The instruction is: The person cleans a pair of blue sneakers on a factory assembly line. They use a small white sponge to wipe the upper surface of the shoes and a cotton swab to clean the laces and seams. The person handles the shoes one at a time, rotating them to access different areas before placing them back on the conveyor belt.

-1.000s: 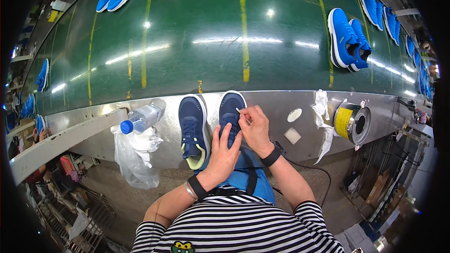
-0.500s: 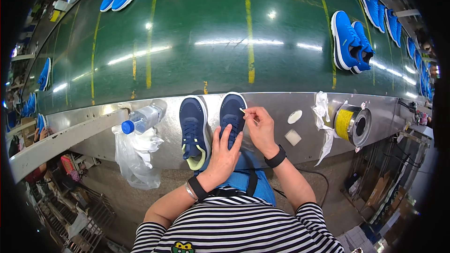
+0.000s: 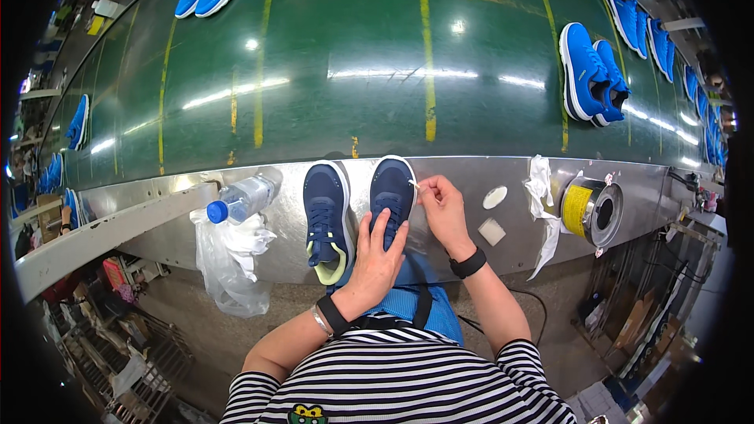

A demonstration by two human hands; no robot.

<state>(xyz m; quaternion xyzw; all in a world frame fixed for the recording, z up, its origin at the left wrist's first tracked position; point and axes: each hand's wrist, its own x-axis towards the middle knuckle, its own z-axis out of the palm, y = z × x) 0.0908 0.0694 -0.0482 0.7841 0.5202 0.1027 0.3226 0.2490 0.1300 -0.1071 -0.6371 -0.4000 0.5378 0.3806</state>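
Note:
Two navy sneakers stand side by side on the metal ledge, toes away from me. My left hand (image 3: 375, 255) grips the right-hand sneaker (image 3: 390, 179), fingers over its laces and sides, covering its heel end. Just right of that toe, my right hand (image 3: 444, 210) pinches a small pale stick (image 3: 415, 184), its tip at the edge of the upper; I cannot make out its exact kind. Untouched, the left-hand sneaker (image 3: 323, 216) shows a pale yellow-green lining.
Beyond the metal ledge (image 3: 503, 177) runs a green belt (image 3: 345, 31) carrying blue sneakers (image 3: 585, 71). A water bottle (image 3: 243, 198) and plastic bag (image 3: 224, 275) lie left. To the right are a white oval piece (image 3: 495, 197), a pale square block (image 3: 492, 232), crumpled tissue (image 3: 540, 188) and a round tin (image 3: 591, 210).
My right hand has drawn slightly right with the pale stick, from on the toe to its edge. My left hand keeps its place on the sneaker. The view shifts slightly.

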